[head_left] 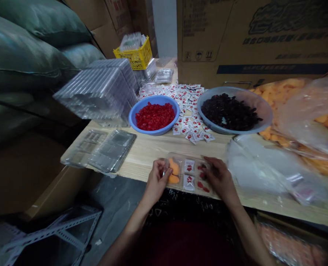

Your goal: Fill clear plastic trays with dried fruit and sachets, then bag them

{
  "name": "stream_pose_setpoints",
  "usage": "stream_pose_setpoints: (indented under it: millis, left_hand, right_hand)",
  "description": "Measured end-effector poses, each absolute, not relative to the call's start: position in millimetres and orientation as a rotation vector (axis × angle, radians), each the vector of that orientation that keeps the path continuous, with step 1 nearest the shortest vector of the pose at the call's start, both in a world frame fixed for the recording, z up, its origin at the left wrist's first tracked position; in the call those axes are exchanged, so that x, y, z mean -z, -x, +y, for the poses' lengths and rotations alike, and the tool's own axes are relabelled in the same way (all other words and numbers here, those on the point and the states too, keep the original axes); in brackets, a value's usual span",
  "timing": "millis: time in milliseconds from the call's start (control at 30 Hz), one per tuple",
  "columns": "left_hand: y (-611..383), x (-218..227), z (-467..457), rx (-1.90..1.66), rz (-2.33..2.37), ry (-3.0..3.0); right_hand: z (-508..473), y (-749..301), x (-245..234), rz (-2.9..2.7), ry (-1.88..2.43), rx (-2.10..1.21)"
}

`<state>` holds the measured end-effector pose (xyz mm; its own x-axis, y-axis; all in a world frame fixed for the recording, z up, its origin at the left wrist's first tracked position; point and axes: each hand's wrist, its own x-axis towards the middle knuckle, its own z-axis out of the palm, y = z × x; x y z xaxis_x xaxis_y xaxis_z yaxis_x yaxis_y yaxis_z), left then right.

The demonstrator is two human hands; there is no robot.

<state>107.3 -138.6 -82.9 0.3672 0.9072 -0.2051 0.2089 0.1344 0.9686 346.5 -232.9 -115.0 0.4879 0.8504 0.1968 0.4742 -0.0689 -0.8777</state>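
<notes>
A clear plastic compartment tray lies near the table's front edge. Orange dried fruit slices fill its left end, two small white sachets with red print sit in the middle, and red dried fruit pieces lie in the right compartments. My left hand pinches the tray's left end, thumb over the rim. My right hand is over the right end, fingers bent and drawn in at the upper right compartment. Something dark shows by its fingertips, too blurred to name.
Behind the tray stand a blue bowl of red fruit and a bowl of dark pieces, with scattered sachets between. Stacked clear trays and flat lids are left. Plastic bags and bagged orange slices lie right.
</notes>
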Motion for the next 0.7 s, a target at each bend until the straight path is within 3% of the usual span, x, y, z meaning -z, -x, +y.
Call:
stream_pose_setpoints:
  millis: [133,367,533,700]
  left_hand:
    - [-110,72,-150,-0.710,1.039,-0.835]
    - [-125,58,-168,-0.376,0.896,-0.569]
    - [-122,67,-170,-0.524,1.015,-0.540]
    - [-108,65,-157,-0.556,1.069,-0.542]
  right_hand:
    - [-236,-350,107,-1.082,1.642,-0.564]
    - [-237,-357,99,-1.114,1.632,-0.604]
    - [-269,-372,81,-1.150,1.978,-0.216]
    - [-289,-394,76,-1.257,2.549,-0.047]
